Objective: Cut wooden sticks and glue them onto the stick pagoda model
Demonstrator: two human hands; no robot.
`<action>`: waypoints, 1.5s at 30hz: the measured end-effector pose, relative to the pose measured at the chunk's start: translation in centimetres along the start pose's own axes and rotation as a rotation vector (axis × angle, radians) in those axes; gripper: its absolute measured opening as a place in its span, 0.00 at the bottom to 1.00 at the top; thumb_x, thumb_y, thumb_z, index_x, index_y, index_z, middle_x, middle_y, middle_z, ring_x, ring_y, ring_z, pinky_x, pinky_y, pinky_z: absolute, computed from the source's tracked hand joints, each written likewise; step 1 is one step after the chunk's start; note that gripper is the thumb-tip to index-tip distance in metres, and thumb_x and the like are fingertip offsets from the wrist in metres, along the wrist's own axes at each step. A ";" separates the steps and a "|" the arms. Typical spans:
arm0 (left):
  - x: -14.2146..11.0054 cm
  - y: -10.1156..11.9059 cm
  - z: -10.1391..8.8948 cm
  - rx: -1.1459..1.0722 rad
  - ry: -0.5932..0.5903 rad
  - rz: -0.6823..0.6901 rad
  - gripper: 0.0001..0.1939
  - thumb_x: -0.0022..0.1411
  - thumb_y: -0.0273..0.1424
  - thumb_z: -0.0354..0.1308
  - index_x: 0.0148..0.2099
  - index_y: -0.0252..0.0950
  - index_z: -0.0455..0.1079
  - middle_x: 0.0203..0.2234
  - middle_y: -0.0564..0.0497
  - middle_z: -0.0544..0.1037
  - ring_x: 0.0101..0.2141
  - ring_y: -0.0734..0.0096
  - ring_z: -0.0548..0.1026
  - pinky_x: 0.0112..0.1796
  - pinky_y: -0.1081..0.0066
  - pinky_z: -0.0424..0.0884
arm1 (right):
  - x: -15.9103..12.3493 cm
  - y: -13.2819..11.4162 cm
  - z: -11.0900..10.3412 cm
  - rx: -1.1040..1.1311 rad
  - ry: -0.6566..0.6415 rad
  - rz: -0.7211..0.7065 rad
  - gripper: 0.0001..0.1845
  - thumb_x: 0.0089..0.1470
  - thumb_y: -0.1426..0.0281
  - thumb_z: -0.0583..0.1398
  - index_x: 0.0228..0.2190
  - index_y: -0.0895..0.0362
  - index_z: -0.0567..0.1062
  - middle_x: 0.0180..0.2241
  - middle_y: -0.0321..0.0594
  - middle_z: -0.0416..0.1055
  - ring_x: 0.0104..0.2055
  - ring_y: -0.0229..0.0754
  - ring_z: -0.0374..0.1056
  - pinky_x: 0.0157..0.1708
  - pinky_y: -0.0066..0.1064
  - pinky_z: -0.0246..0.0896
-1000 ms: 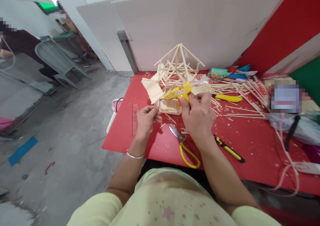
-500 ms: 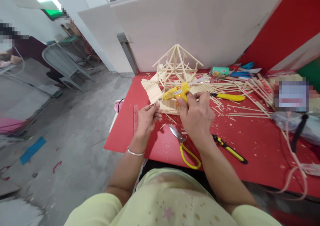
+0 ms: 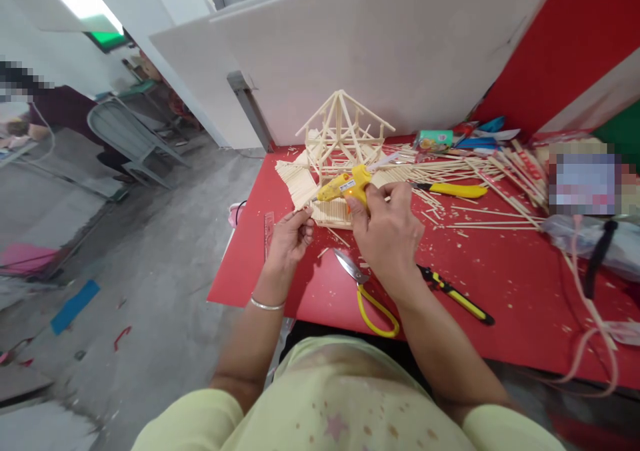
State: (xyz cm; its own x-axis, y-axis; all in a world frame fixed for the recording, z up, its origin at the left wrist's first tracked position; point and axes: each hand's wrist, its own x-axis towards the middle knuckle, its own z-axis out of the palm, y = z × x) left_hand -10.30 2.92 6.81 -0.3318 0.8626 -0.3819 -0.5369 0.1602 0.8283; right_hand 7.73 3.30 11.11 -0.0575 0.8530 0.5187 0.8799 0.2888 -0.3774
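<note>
My right hand (image 3: 387, 231) is closed around a yellow hot glue gun (image 3: 345, 184), its nozzle pointing left and a clear glue stick showing at its back. Just below the nozzle, the fingertips of my left hand (image 3: 291, 235) are pinched together; whatever they hold is too small to make out. Behind the glue gun stands a small pavilion-like model of thin wooden sticks (image 3: 340, 121) with a peaked open roof frame. A panel of sticks (image 3: 296, 181) lies at its left, and a slatted stick piece (image 3: 331, 212) is partly hidden behind the gun.
On the red table (image 3: 500, 284) lie yellow-handled scissors (image 3: 361, 279), a black-and-yellow utility knife (image 3: 457, 298), a yellow-handled tool (image 3: 457, 190), a clear ruler (image 3: 269, 234) and many loose sticks (image 3: 445, 168). A white board (image 3: 400, 51) stands behind. Another person sits at far left.
The view has shifted slightly, so the table's contents sit a little further left. Both hands keep the same grips, the glue gun's nozzle staying close to the left fingertips.
</note>
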 end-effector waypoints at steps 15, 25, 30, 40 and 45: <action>-2.0 -2.5 0.6 0.178 0.116 0.380 0.12 0.53 0.38 0.65 0.34 0.34 0.75 0.25 0.52 0.77 0.18 0.80 0.70 0.18 0.77 0.66 | -0.4 0.1 -0.2 -0.006 0.012 -0.002 0.27 0.67 0.53 0.47 0.52 0.55 0.73 0.45 0.46 0.65 0.33 0.36 0.60 0.25 0.30 0.41; -1.5 -2.4 0.3 0.294 0.152 0.463 0.11 0.54 0.38 0.66 0.35 0.35 0.78 0.22 0.54 0.76 0.17 0.78 0.70 0.19 0.76 0.66 | -0.5 0.0 0.1 0.019 -0.015 -0.024 0.26 0.67 0.53 0.47 0.53 0.54 0.73 0.45 0.45 0.64 0.33 0.36 0.61 0.25 0.30 0.44; -2.1 -2.6 0.3 0.396 0.159 0.535 0.11 0.53 0.35 0.67 0.39 0.37 0.81 0.21 0.55 0.77 0.17 0.80 0.68 0.21 0.76 0.67 | -0.6 0.0 0.2 0.023 -0.023 -0.018 0.26 0.67 0.53 0.47 0.53 0.54 0.72 0.45 0.45 0.64 0.32 0.35 0.60 0.25 0.30 0.44; -2.3 -2.3 0.8 0.455 0.222 0.555 0.10 0.55 0.38 0.66 0.32 0.35 0.79 0.17 0.54 0.74 0.16 0.77 0.70 0.20 0.77 0.66 | -0.6 0.1 0.3 -0.001 -0.010 -0.019 0.27 0.67 0.53 0.47 0.54 0.54 0.72 0.46 0.45 0.65 0.32 0.35 0.60 0.24 0.30 0.43; -2.3 -2.1 0.8 0.501 0.218 0.590 0.12 0.57 0.39 0.65 0.28 0.35 0.77 0.15 0.55 0.72 0.16 0.78 0.69 0.20 0.78 0.65 | -0.6 0.1 0.2 -0.025 0.029 -0.015 0.27 0.67 0.53 0.47 0.54 0.55 0.72 0.46 0.46 0.65 0.32 0.36 0.61 0.24 0.31 0.43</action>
State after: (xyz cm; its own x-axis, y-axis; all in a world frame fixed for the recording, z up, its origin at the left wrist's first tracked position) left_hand -7.82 0.96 6.30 -0.6243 0.7670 0.1479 0.1689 -0.0522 0.9842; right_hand 7.72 2.94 10.62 -0.0568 0.8356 0.5464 0.8904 0.2900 -0.3508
